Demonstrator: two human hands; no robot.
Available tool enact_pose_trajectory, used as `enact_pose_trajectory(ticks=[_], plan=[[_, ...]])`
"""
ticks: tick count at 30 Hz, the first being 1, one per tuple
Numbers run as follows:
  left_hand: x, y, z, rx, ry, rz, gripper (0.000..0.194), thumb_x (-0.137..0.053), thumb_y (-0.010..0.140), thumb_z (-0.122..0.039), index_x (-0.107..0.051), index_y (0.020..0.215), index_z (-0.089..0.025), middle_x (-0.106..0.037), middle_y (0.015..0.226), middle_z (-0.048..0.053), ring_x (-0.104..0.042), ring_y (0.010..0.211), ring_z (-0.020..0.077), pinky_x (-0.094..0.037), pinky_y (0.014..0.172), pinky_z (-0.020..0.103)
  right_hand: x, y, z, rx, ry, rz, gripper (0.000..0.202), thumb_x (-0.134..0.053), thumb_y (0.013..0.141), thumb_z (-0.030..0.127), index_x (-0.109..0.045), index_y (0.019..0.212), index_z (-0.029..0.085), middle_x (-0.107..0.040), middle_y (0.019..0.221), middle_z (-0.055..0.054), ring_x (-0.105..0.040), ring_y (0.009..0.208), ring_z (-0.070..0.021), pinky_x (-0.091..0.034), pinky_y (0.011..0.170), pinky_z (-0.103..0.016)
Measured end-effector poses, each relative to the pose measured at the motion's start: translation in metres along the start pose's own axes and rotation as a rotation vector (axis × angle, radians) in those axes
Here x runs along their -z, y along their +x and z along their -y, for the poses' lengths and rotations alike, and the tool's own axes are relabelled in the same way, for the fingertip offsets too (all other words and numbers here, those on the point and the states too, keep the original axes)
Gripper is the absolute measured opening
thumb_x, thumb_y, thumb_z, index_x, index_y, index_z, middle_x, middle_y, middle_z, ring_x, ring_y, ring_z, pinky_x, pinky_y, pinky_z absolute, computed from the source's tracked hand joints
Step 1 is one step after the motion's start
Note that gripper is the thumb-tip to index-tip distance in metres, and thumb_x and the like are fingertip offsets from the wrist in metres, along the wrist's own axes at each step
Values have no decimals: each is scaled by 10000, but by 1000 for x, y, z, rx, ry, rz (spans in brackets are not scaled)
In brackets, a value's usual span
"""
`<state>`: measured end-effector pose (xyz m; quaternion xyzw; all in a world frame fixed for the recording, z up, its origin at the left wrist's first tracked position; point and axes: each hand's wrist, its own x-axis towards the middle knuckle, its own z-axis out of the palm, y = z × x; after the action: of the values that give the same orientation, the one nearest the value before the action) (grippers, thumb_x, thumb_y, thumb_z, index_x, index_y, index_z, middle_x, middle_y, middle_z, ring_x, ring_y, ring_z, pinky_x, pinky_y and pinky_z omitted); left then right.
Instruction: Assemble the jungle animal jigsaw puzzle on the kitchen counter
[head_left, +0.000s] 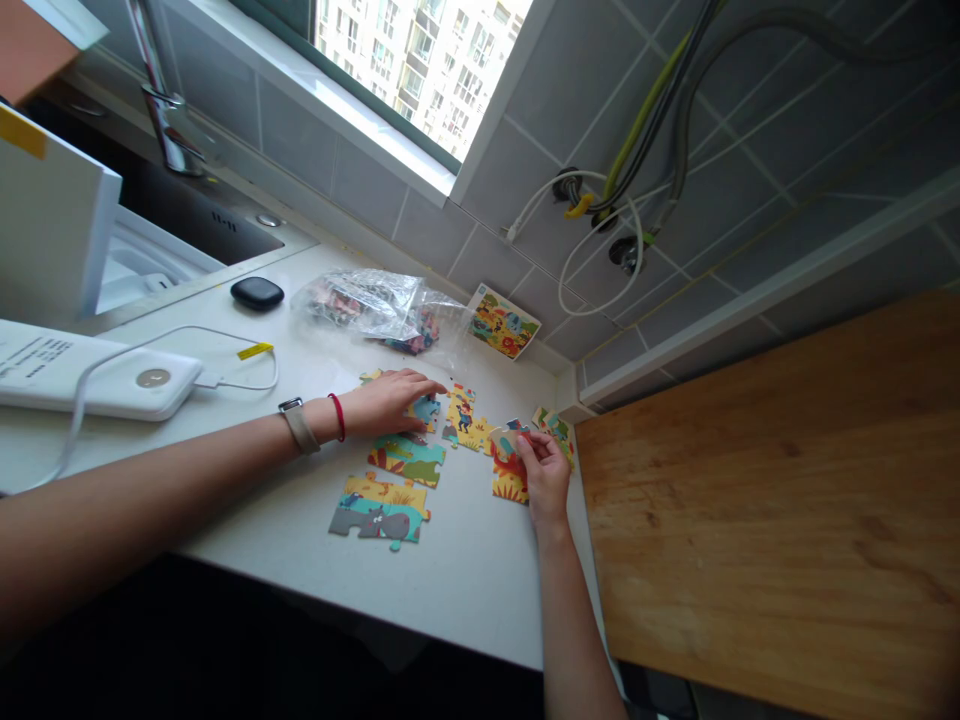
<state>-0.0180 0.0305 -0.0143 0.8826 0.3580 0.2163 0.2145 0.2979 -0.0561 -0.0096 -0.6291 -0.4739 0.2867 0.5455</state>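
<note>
Your left hand lies low over the white counter, fingers reaching toward the right and thumb apart from them, with a blue puzzle piece showing at the opening; the grip is spread rather than pinched. Your right hand pinches a small puzzle piece between thumb and fingers, above the red-and-yellow section. Whether that piece touches the section, you cannot tell from here.

Between your hands sits the yellow section with a small figure. Nearer you than your left hand lies the green section, and nearer still the hippo section, just beside it with a narrow strip of counter between. From the hippo section to the counter's front edge you have bare surface, and a wider open patch spreads to its right, toward your right forearm.

Your right side is tighter: the counter's right edge runs close by your right wrist, with the wooden board beyond it. A green-and-yellow section lies near that edge, partly behind your right hand. At the back, the clear plastic bag and the picture card take up room by the tiled wall. The black case sits near the sink.
</note>
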Motion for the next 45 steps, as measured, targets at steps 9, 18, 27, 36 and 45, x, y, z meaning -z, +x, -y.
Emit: enact_pose_trajectory(ticks=[9,18,27,36,45], plan=[[1,-1,-10,-49,-185,-128,522,-680,819,-148,-606,1327,-245,-567,1295,97,-656,1034,214,-547,934,350,-8,-6,9,-87,76,63,807,-849,746,491,-584,1446,190,-719,1010,-72,-708,742,-191,-641,639,-326],[0,5,-8,-114,-263,-214,360,-633,876,-126,-668,1221,-223,-708,1194,83,-671,1116,227,-544,1009,371,-9,-3,2,-141,138,57,533,-903,654,479,-701,1052,188,-682,961,-34,-690,741,-171,-651,670,-322],[2,4,-10,-120,-263,-263,258,-578,949,-175,-701,1173,-209,-761,1131,78,-711,1007,195,-566,911,335,-16,-6,5,-194,188,-16,525,-913,607,506,-583,888,210,-666,730,39,-628,568,-126,-594,542,-259],[12,6,-18,-34,-415,-283,259,-552,946,-166,-717,1145,-185,-793,1023,64,-733,881,157,-571,813,285,-22,-23,20,-339,212,59,550,-967,566,468,-589,869,205,-669,679,58,-654,576,-123,-595,521,-228],[0,6,-20,54,-630,-167,242,-622,884,-175,-714,1108,-166,-792,991,66,-751,868,164,-607,768,270,-83,-40,46,-379,596,108,491,-959,621,311,-537,857,221,-735,802,32,-732,751,-149,-655,797,-347]])
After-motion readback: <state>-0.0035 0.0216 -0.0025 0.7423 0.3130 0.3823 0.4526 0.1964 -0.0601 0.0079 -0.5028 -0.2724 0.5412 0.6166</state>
